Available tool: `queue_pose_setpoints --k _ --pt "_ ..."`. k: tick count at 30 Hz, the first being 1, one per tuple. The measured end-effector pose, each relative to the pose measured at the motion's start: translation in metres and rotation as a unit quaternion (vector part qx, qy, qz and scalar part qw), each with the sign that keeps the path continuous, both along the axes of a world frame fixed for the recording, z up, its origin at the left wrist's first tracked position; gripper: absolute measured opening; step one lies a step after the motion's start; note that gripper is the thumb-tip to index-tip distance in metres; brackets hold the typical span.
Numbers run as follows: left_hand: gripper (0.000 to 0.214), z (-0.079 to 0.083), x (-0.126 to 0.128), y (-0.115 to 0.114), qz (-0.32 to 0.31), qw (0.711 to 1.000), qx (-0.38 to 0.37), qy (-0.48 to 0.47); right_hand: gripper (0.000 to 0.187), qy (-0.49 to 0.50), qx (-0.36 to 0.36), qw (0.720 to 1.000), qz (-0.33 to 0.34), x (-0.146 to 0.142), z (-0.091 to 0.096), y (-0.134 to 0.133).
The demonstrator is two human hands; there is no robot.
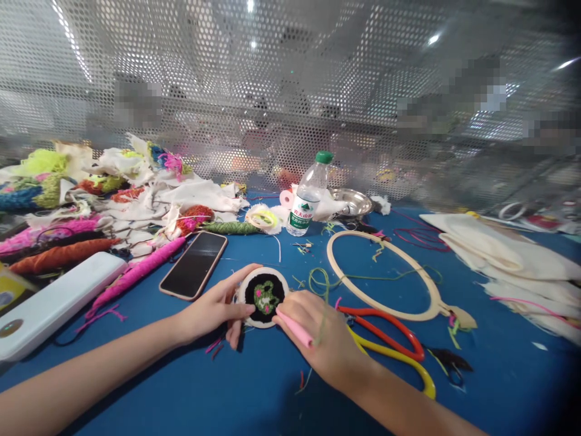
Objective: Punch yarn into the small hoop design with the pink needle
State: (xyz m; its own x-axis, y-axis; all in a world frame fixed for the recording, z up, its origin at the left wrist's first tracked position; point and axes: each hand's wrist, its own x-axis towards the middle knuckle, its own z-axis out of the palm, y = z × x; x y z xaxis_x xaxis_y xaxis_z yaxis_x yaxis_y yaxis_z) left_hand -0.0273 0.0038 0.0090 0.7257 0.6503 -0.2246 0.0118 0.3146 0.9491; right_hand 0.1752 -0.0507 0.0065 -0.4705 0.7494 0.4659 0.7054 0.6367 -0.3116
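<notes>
A small round embroidery piece [263, 295] with black yarn and a green figure lies on the blue table [190, 387]. My left hand [218, 309] grips its left rim, thumb on top and fingers beneath. My right hand [320, 339] is closed round a pink punch needle [294, 327], whose tip touches the piece's lower right edge. A green thread [318, 280] runs over my right hand from the table.
A large wooden hoop [385, 280] lies right of the piece, with red and yellow scissors [390, 345] in front of it. A phone [194, 264], a white case [54, 303], a water bottle [308, 197], yarn and cloth heaps [113, 194] and folded white fabric [508, 254] surround them.
</notes>
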Motion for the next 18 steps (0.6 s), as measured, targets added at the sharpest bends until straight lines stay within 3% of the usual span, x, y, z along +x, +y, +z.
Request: queue_pose_setpoints --k 6,10,12,15,18 --pt "0.077 0.006 0.000 -0.003 -0.028 0.999 0.034 0.020 0.010 0.042 -0.091 0.992 -0.071 0.000 0.001 0.003" --pt "0.070 0.010 0.001 -0.007 -0.033 0.997 0.057 0.050 0.009 0.085 -0.124 0.985 -0.082 0.002 -0.002 0.004" --pt "0.069 0.012 0.000 -0.006 -0.040 0.996 0.058 0.053 0.009 0.072 -0.090 0.992 -0.058 0.003 -0.004 0.005" --pt "0.072 0.014 -0.003 0.001 -0.065 0.996 0.037 0.055 0.011 0.023 -0.021 0.999 0.040 0.004 -0.003 0.004" --pt "0.065 0.014 -0.007 0.009 -0.042 0.998 0.012 0.044 0.013 0.028 -0.016 0.995 0.094 0.003 -0.001 0.004"
